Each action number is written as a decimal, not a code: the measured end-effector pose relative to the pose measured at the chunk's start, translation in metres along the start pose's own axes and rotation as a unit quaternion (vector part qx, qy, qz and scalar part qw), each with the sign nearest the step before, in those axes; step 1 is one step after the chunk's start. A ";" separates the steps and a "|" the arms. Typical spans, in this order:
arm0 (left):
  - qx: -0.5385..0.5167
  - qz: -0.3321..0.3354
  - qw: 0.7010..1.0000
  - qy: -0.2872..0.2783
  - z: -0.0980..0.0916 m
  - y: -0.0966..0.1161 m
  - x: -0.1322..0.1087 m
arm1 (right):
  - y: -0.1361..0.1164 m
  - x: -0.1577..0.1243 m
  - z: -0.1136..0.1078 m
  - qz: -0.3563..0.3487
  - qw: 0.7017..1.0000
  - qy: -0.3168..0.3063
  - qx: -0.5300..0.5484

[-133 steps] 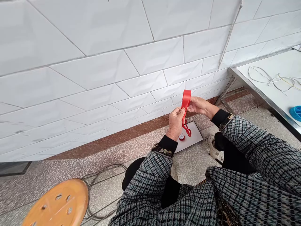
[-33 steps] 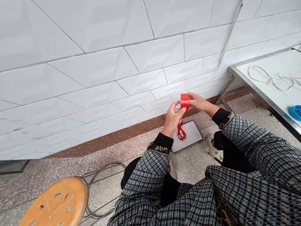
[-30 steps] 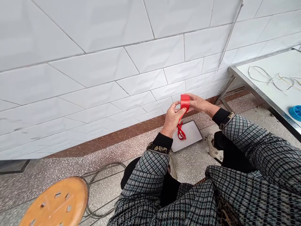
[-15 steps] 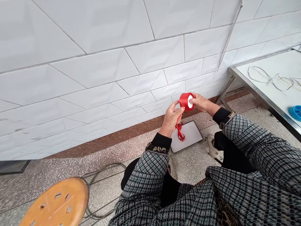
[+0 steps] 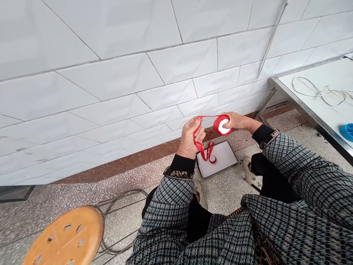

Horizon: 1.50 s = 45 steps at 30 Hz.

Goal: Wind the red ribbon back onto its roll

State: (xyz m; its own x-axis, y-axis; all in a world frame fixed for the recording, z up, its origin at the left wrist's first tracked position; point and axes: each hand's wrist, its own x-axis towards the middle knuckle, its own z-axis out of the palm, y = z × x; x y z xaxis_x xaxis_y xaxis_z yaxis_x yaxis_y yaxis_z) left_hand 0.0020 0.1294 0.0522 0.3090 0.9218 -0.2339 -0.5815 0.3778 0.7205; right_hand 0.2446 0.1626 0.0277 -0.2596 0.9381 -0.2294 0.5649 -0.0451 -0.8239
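A white tiled wall point(image 5: 110, 40) rises beyond your left hand point(image 5: 191, 136), speckled floor point(image 5: 220, 191) below; a metal-edged table point(image 5: 333, 71) stands right of your right hand point(image 5: 236, 121).

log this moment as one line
left hand: gripping red ribbon | right hand: holding ribbon roll | ribbon: stretched between hands | terrazzo floor: shallow tray

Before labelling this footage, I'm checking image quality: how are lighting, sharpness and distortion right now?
Head view: soft light, no harsh glare on the tiled wall; head view: left hand, right hand and ribbon roll fairly sharp; head view, lower left: floor smeared, stool seat apparently stretched.
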 end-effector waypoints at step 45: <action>0.059 -0.042 0.994 -0.085 0.023 -0.050 -0.006 | -0.003 -0.004 0.005 -0.050 0.898 0.086 0.429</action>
State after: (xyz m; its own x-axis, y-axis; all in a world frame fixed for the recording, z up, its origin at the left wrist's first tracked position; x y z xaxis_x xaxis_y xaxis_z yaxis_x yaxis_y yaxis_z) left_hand 0.0468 0.1031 0.0330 0.4804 0.8561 -0.1904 -0.4589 0.4304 0.7773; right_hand 0.2399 0.1574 0.0282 -0.1094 0.9880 -0.1091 -0.2855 -0.1363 -0.9486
